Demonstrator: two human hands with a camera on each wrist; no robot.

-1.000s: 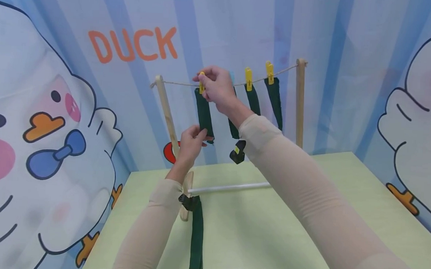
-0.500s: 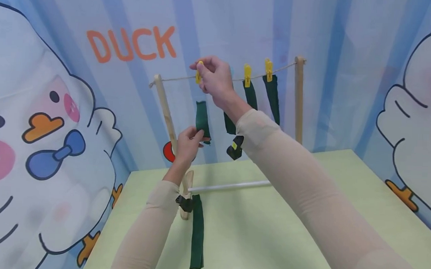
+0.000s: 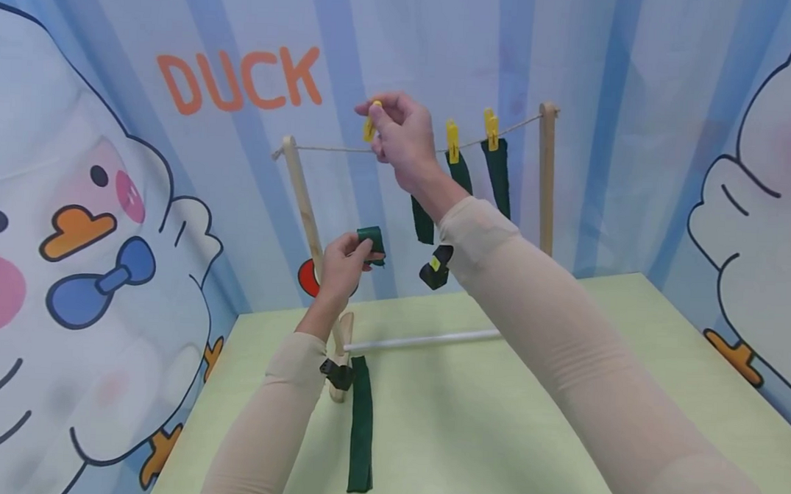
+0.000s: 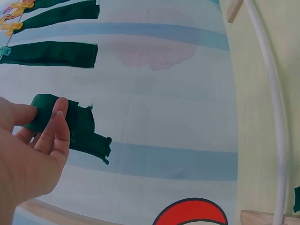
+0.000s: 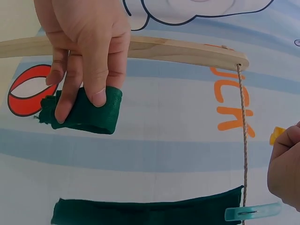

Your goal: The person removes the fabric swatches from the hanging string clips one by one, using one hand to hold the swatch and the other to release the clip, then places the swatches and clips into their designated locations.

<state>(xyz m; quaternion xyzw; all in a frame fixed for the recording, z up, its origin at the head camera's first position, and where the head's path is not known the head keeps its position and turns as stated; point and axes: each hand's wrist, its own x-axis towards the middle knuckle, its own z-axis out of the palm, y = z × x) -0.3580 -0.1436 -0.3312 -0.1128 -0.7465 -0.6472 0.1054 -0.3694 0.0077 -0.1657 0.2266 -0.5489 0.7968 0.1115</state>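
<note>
At far left, we find a large white duck (image 3: pixel 15 149) printed on a pale blue striped curtain (image 3: pixel 431 42), with "DUCK" in orange letters beside it. Next comes the left wooden post (image 3: pixel 303 191) of a small drying rack, a rope (image 3: pixel 330 149) tied near its top. In front of this post is our left hand (image 3: pixel 343 265), thumb and fingers pinching a dark green cloth strip (image 3: pixel 372 236). That strip is off the rope, well below it, folded over into a loop at one end, with ragged ends showing in the left wrist view. Below, another green strip (image 3: pixel 362 426) lies lengthwise on the light green table (image 3: pixel 528 400), near the left end of the rack's white tube (image 3: pixel 424 341).

Further right and higher, our right hand (image 3: pixel 408 137) grips a yellow clothespin (image 3: pixel 369 128) between thumb and fingers, just above the rope and apart from it. Beyond it, three green strips (image 3: pixel 496 178) hang in a row: the nearest from a teal clip (image 5: pixel 252 212), the other two from yellow pegs (image 3: pixel 452 140). Rightmost on the rack stands the right wooden post (image 3: pixel 546 180), and at the far edge another printed white bird (image 3: pixel 773 241) shows partly.
</note>
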